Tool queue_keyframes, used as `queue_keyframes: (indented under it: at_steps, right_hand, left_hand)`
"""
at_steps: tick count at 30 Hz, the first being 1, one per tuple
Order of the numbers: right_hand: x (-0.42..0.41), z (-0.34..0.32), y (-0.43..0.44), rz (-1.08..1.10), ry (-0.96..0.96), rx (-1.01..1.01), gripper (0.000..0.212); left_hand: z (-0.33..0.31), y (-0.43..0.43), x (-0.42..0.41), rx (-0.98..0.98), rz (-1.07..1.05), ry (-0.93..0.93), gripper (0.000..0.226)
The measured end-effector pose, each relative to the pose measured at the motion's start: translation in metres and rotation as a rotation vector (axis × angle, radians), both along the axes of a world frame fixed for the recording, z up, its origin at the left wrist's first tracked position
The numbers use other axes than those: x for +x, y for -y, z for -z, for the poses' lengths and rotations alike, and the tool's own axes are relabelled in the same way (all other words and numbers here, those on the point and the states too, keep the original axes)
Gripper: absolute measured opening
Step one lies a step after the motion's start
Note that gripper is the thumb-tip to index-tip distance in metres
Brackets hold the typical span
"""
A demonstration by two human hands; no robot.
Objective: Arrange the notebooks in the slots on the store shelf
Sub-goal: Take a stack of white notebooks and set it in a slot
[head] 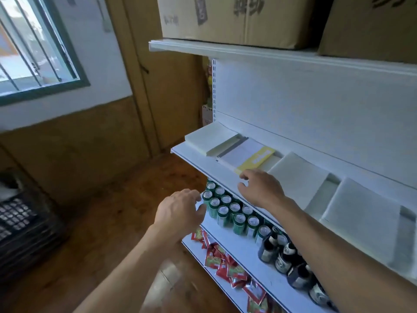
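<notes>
While one notebook lies flat near the shelf's front-left corner, the right hand, fingers loosely spread, touches it. The left hand hovers empty, and the slots look unfilled.

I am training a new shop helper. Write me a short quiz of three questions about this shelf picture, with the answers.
1. True or false: the cardboard boxes stand on the floor.
2. Which goods stand just below the shelf that holds the notebooks? A. cans and bottles B. shoes C. fruit
3. Fill in: the notebook nearest the right hand has a ____ band.
Key: 1 false, they stand on the top shelf; 2 A; 3 yellow.
</notes>
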State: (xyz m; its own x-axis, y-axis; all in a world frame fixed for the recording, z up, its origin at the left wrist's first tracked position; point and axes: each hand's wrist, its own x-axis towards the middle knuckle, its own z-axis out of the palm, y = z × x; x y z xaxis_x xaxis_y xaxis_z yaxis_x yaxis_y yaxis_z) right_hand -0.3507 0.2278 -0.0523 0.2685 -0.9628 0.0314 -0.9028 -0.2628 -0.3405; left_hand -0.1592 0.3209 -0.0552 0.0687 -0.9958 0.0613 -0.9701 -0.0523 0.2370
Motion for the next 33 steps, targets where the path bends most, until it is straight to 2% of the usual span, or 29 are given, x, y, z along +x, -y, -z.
queue_keyframes:
  at_steps: [4, 11, 18, 21, 23, 25, 27, 29, 33]
  right_hand:
    - [0.053, 0.013, 0.057, -0.023, 0.026, 0.015, 0.038]
    - [0.125, 0.035, 0.186, 0.021, 0.073, 0.057, 0.043]
    - [0.177, 0.052, 0.252, 0.090, 0.023, 0.091, 0.062]
    - [0.182, 0.060, 0.273, 0.276, 0.042, 0.097, 0.071]
    - [0.183, 0.066, 0.280, 0.439, 0.130, 0.153, 0.075]
    - [0.187, 0.072, 0.281, 0.592, 0.269, 0.203, 0.074]
    - [0.191, 0.080, 0.279, 0.720, 0.443, 0.160, 0.062]
    - [0.197, 0.081, 0.275, 0.816, 0.584, 0.123, 0.046]
    - [0.210, 0.084, 0.273, 0.870, 0.636, 0.111, 0.056]
  left_hand:
    - [0.013, 0.048, 0.042, 0.001, -0.029, -0.004, 0.024]
    - [0.023, 0.187, 0.102, 0.015, 0.015, -0.016, 0.023]
    - [0.035, 0.296, 0.139, 0.011, 0.075, -0.126, 0.044]
    - [0.044, 0.346, 0.147, 0.048, 0.060, -0.166, 0.054]
    - [0.046, 0.372, 0.148, 0.134, 0.071, -0.225, 0.058]
    - [0.050, 0.388, 0.148, 0.215, 0.118, -0.305, 0.048]
    - [0.060, 0.398, 0.151, 0.256, 0.175, -0.374, 0.032]
    - [0.068, 0.407, 0.155, 0.288, 0.197, -0.442, 0.027]
    - [0.072, 0.409, 0.162, 0.321, 0.179, -0.621, 0.027]
